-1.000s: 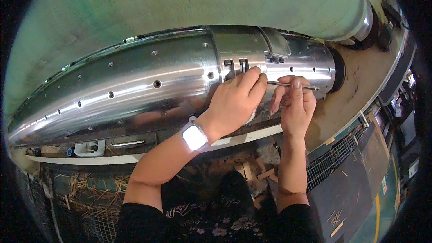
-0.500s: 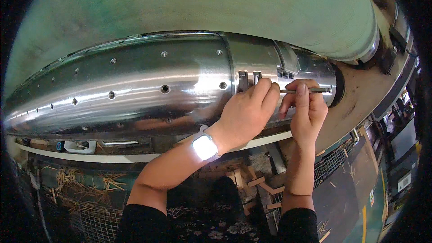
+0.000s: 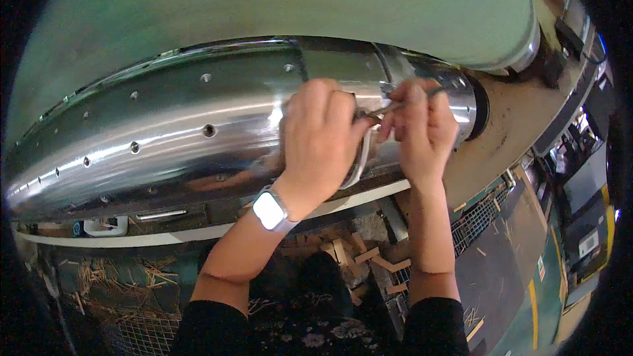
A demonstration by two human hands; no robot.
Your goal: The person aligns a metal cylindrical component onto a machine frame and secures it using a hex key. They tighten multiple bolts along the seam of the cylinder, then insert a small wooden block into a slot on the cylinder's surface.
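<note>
A polished metal cylinder [image 3: 165,122] with rows of holes lies across the view. My left hand [image 3: 318,135] is closed and rests against it, back of the hand toward me; its fingertips, and whatever they grip, are hidden. Beside it, my right hand [image 3: 425,128] pinches a thin metal rod [image 3: 389,109], whose left end reaches down to the left thumb. What kind of tool the rod is does not show. A pale curved strip [image 3: 362,163] runs down the cylinder just below the left thumb. A lit watch [image 3: 270,211] sits on my left wrist.
A large green roller [image 3: 277,0] fills the space behind the cylinder. A pale rail [image 3: 191,236] runs along its near side, with a white container [image 3: 109,226] behind it. Wood scraps [image 3: 362,254] and thin sticks [image 3: 125,277] litter the floor near a metal grating [image 3: 478,227].
Both hands have moved left relative to the cylinder's slots, the left now covering them. The rod has tilted, its right end higher. The whole view has shifted slightly.
</note>
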